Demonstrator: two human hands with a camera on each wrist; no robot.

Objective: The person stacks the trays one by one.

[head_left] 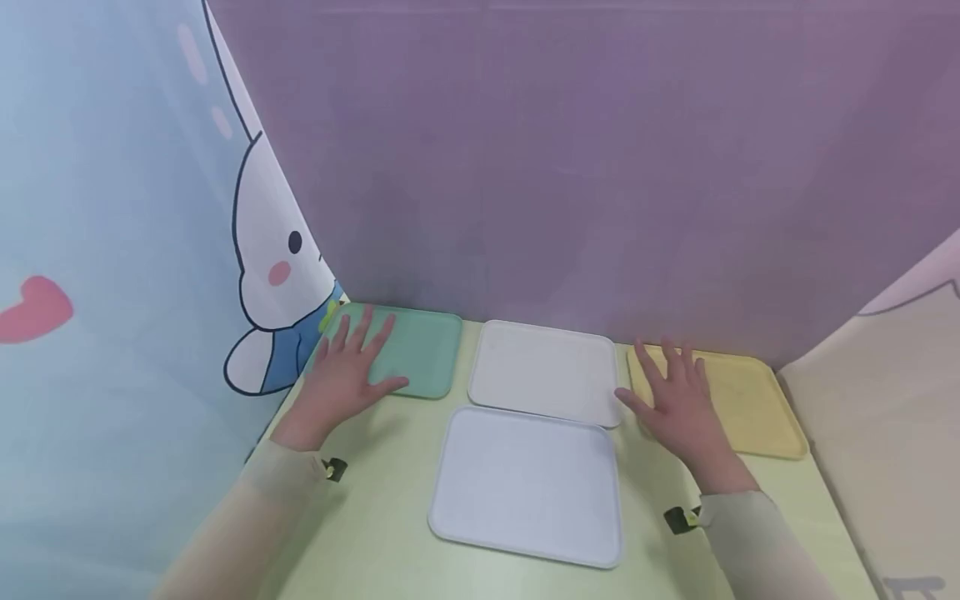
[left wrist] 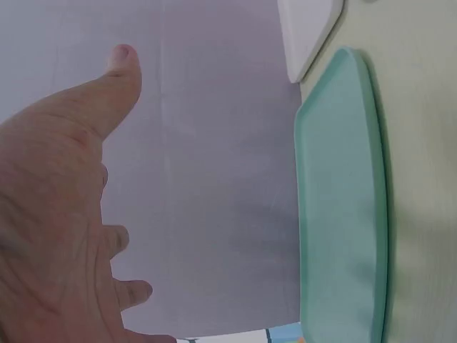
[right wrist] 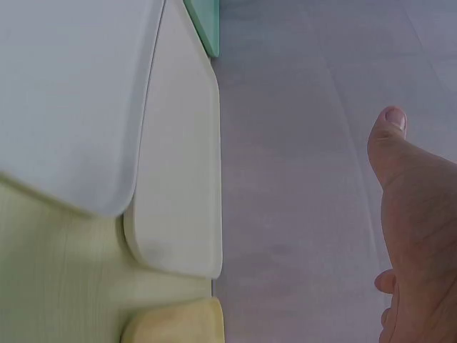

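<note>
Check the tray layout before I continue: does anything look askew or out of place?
The pale blue tray sits slightly rotated, and its far edge overlaps the white tray. The green tray and yellow tray lie flat, apart.

Green tray, white tray, yellow tray, pale-blue tray.

Left hand covers the near-left part of the green tray; right hand hides the yellow tray's left end — contact w/ either tray can't be told. In wrist views both hands are cut off by the frame edge, fingers mostly out of shot. The pale-blue tray overlaps the white tray's near edge — the strip beneath is hidden.
</note>
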